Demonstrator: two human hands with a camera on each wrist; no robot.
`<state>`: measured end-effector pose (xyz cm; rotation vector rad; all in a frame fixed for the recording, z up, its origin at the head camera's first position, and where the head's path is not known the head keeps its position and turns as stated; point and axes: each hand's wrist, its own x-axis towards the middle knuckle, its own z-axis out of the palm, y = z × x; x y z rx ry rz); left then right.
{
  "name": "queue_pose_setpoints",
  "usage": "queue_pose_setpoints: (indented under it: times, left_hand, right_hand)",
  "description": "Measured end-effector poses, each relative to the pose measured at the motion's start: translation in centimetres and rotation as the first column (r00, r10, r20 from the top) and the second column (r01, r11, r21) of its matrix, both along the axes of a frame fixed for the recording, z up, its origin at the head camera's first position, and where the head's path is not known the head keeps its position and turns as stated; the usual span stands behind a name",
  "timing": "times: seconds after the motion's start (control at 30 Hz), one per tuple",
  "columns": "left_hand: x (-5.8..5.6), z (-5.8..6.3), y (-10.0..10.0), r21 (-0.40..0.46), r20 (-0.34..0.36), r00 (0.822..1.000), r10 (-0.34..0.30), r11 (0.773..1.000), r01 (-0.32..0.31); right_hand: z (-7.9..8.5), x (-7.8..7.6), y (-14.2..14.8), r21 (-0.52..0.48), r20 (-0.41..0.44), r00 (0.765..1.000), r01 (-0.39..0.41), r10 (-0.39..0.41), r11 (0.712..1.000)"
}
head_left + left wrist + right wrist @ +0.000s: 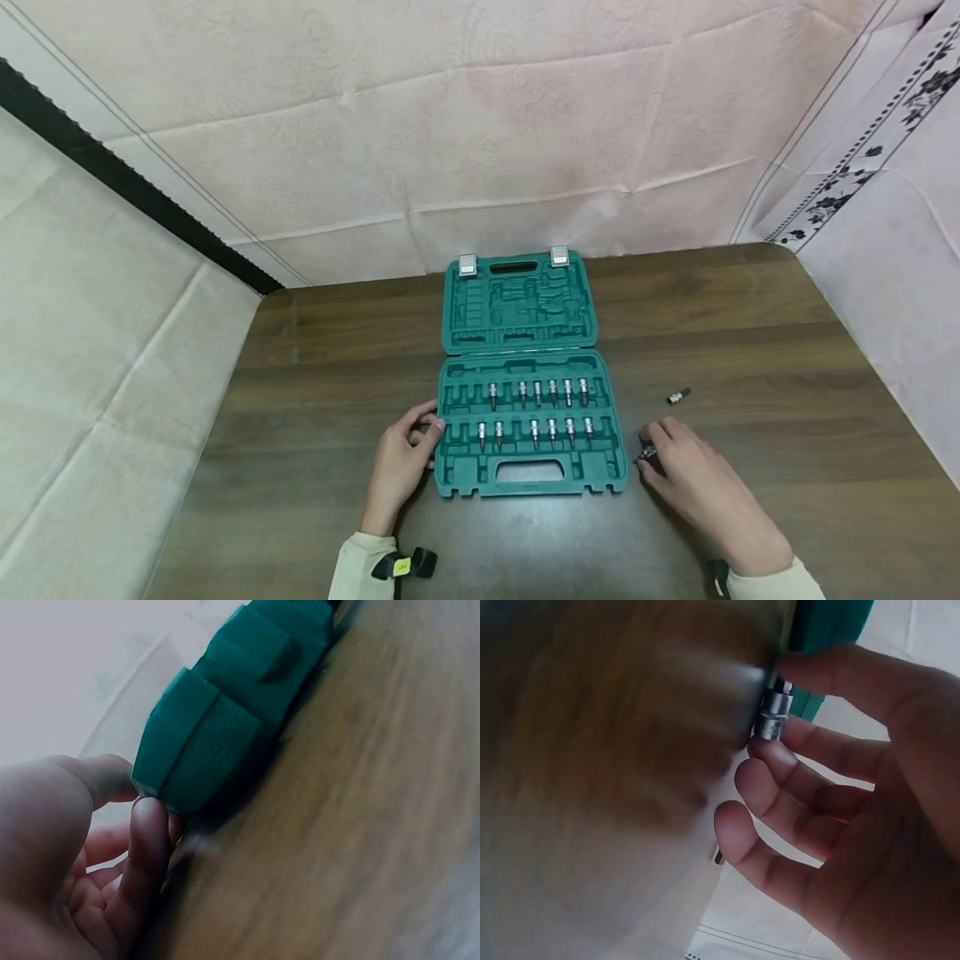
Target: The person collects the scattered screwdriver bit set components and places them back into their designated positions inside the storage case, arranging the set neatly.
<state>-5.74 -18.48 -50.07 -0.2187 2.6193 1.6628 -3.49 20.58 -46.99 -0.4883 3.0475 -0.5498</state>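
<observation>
A green plastic socket case lies unfolded on the table, with bit sockets standing in two rows of its lower half. My left hand grips the case's left edge between thumb and fingers; in the left wrist view the case corner sits between them. Just right of the case, my right hand pinches a silver bit socket between thumb and fingertips, close over the table. The other right fingers are bent beside it. Another bit socket lies loose beyond that hand.
The case lid leans back toward the far edge, with two metal latches on its top. The brown wooden table meets pale cloth hangings at the back and sides. A black strap is around the left wrist.
</observation>
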Motion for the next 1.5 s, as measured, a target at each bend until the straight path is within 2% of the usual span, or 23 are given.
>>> queue_pose_setpoints:
  times: [0.27, 0.4, 0.53, 0.73, 1.0, 1.5]
  left_hand:
    - [-0.2, 0.2, -0.1, -0.009, -0.008, 1.000, -0.003, 1.000, 0.003]
    - [-0.2, 0.3, -0.2, -0.009, -0.005, 1.000, -0.005, 1.000, 0.005]
    - [-0.2, 0.3, -0.2, -0.002, -0.011, 1.000, -0.006, 1.000, 0.006]
    - [-0.1, 0.1, -0.1, -0.010, -0.020, 1.000, -0.004, 1.000, 0.004]
    - [0.1, 0.0, 0.0, -0.008, -0.005, 1.000, -0.001, 1.000, 0.001]
    - [0.1, 0.1, 0.0, -0.024, 0.019, 1.000, 0.014, 1.000, -0.013]
  right_hand:
    - [0.3, -0.2, 0.2, -0.030, -0.015, 0.999, -0.048, 0.048, 0.998]
    - [0.5, -0.2, 0.0, -0.054, 0.034, 0.999, -0.009, 0.011, 0.999]
    - [0.5, -0.2, -0.3, -0.029, 0.073, 0.997, 0.018, -0.016, 0.999]
    - [0.8, -0.2, -0.3, -0.004, 0.067, 0.998, 0.009, -0.009, 1.000]
    - [2.2, -0.1, -0.9, -0.043, -0.003, 1.000, -0.008, 0.008, 0.999]
    - [4.9, -1.4, -5.6, -0.106, -0.100, 0.990, -0.110, 0.099, 0.988]
